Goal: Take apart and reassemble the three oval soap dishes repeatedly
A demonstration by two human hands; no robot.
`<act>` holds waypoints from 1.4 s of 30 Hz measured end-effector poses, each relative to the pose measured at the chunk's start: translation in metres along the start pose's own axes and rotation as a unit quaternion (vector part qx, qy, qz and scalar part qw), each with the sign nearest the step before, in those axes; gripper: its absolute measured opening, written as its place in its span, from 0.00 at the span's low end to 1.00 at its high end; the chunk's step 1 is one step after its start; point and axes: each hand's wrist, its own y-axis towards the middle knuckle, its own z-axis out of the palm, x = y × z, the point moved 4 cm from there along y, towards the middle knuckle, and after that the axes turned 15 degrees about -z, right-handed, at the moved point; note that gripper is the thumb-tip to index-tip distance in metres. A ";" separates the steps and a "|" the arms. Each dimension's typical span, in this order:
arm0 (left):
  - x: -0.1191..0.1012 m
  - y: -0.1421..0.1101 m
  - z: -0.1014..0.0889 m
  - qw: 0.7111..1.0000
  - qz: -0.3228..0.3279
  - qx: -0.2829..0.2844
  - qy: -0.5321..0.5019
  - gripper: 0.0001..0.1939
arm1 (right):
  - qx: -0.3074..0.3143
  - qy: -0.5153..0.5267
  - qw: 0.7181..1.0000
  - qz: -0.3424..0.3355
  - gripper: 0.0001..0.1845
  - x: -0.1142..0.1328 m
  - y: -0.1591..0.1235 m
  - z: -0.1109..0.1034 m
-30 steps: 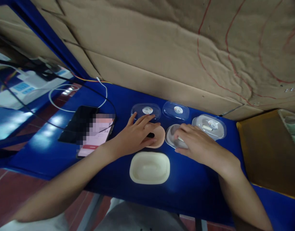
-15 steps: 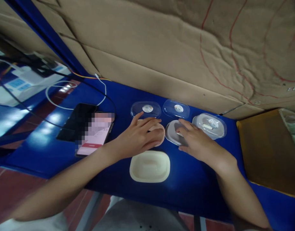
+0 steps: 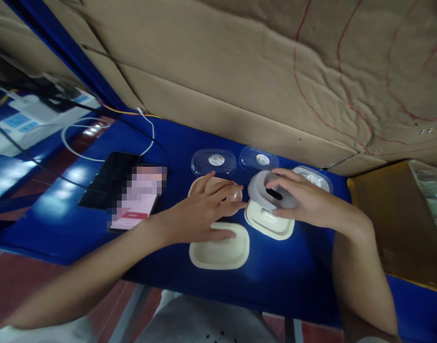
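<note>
My right hand [image 3: 306, 197] grips a grey oval plastic piece [image 3: 256, 193] with a dark slot in its middle, tilted above the table. Just below it lies a cream rounded dish [image 3: 272, 227] with a raised middle. My left hand [image 3: 200, 209] is spread palm down over a pale pink oval piece [image 3: 195, 186], which it partly hides. The left thumb reaches over a second cream dish [image 3: 218, 255] near the front edge. Behind the hands are two clear oval covers, a left one [image 3: 202, 164] and a right one [image 3: 249, 157], each with a round label.
At the far right of the row is a grey oval piece under a clear labelled cover [image 3: 320, 178]. Two phones, one lit [image 3: 133, 209] and one dark [image 3: 107, 176], lie left with cables. A cardboard box [image 3: 386, 214] stands right; a cardboard wall [image 3: 222, 71] rises behind.
My right hand has lifted and tilted the grey oval piece, and a cream dish now shows below it. My left fingers have spread, with the thumb out over the front dish.
</note>
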 end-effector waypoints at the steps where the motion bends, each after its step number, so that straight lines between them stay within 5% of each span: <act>1: -0.003 -0.002 0.002 1.000 0.008 0.016 -0.004 0.40 | -0.023 -0.022 0.999 -0.005 0.25 -0.001 0.005 0.000; 4: -0.011 -0.006 0.008 0.999 0.020 0.040 0.002 0.50 | -0.053 -0.084 0.995 -0.013 0.25 0.002 0.021 0.006; 11: -0.004 -0.004 0.016 0.999 0.011 0.027 0.033 0.50 | -0.078 -0.140 0.987 0.003 0.31 0.000 0.038 0.016; 23: 0.011 0.001 -0.001 0.998 -0.028 0.012 0.054 0.46 | 0.027 -0.038 0.999 -0.013 0.44 0.011 0.027 0.032; 27: 0.010 0.002 -0.004 0.998 -0.024 0.003 0.053 0.45 | 0.009 -0.012 1.000 -0.011 0.44 0.003 0.012 0.015; 31: 0.009 0.002 0.000 0.999 -0.005 -0.001 0.053 0.41 | -0.062 -0.048 0.995 0.067 0.40 -0.027 -0.023 -0.020; 37: 0.009 0.003 0.007 0.998 0.003 0.008 0.062 0.37 | -0.007 -0.060 0.963 0.262 0.47 -0.071 -0.045 -0.021; 42: 0.012 0.005 0.008 0.998 0.019 -0.019 0.052 0.33 | 0.037 -0.003 0.970 0.239 0.46 -0.069 -0.051 -0.020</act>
